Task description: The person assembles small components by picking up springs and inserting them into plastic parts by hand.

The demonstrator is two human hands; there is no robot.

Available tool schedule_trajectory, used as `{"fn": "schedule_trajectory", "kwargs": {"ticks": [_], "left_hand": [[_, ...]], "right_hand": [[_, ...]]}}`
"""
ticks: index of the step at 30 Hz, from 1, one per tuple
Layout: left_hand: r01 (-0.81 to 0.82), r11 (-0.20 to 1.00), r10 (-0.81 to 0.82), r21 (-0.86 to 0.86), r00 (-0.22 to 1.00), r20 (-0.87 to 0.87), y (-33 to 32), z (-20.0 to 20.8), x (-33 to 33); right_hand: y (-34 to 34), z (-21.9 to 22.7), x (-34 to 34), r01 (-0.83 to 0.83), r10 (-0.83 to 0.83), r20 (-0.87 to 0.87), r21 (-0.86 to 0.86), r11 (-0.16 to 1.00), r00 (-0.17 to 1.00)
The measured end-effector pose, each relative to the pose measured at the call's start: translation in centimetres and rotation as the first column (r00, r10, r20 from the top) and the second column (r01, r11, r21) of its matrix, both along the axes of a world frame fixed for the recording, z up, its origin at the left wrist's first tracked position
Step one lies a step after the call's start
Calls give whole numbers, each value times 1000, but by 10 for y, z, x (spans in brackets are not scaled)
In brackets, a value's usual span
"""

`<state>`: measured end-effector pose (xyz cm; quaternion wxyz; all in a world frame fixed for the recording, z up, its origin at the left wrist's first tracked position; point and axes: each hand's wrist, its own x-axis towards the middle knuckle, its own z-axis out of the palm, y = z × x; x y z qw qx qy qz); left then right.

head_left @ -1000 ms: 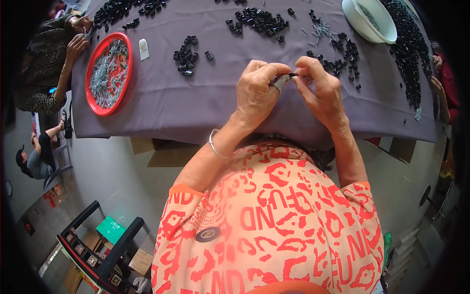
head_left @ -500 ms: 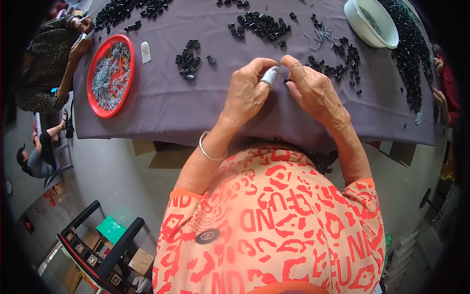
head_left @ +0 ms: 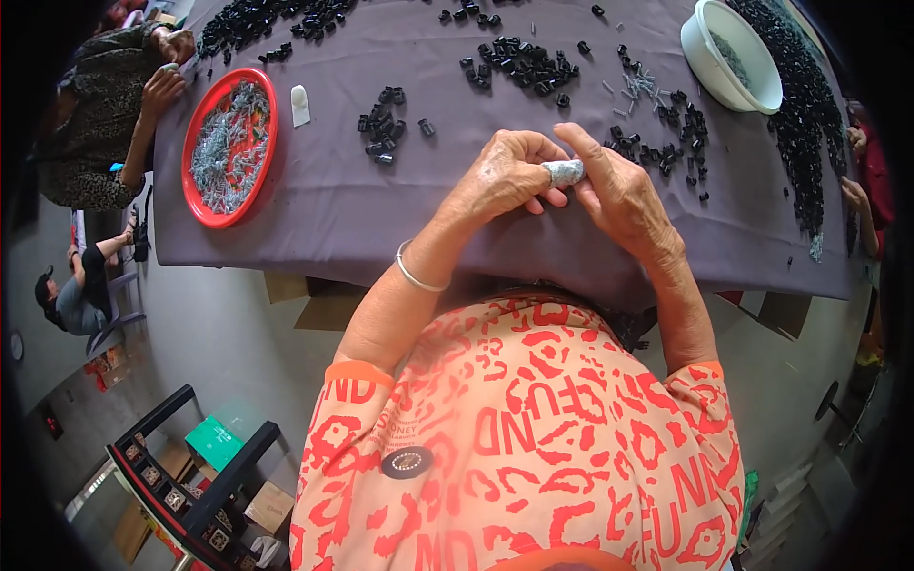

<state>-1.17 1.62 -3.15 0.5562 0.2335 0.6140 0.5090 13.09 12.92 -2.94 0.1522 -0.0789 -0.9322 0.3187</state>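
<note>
My left hand (head_left: 505, 174) and my right hand (head_left: 624, 195) meet above the near part of the cloth-covered table. A pale grey wrap (head_left: 566, 172) covers my left thumb, which points into the right hand. Both hands are closed, fingers curled together; whatever they hold is hidden between them. Just right of my right hand lies a loose group of small black plastic parts (head_left: 690, 143). Beyond the hands is a pile of the same black parts (head_left: 528, 65), and a smaller cluster (head_left: 383, 128) lies to the left.
A red tray (head_left: 270, 143) of thin clear-grey pieces stands at left, beside a white finger-shaped piece (head_left: 300, 105). A white bowl (head_left: 700, 57) and a long black heap (head_left: 795, 133) are at right. Another person's hand (head_left: 164, 90) works at far left; more hands show at far right.
My hands have come together, the wrapped left thumb now reaching across to the right hand. The small black part seen at my right fingertips is now hidden. The view has shifted slightly.
</note>
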Motion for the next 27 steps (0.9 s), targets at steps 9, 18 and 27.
{"fn": "schedule_trajectory", "kwargs": {"ticks": [9, 18, 27], "left_hand": [[-48, 999, 47, 21, 999, 20, 5, -6, 5], [244, 955, -98, 169, 797, -596, -11, -22, -6], [351, 929, -364, -117, 811, -458, 1, 0, -7]], "right_hand": [[-2, 21, -5, -6, 15, -92, 95, 995, 996], [-19, -10, -47, -103, 114, -215, 63, 993, 970], [-16, -19, -45, -87, 77, -249, -32, 996, 965]]}}
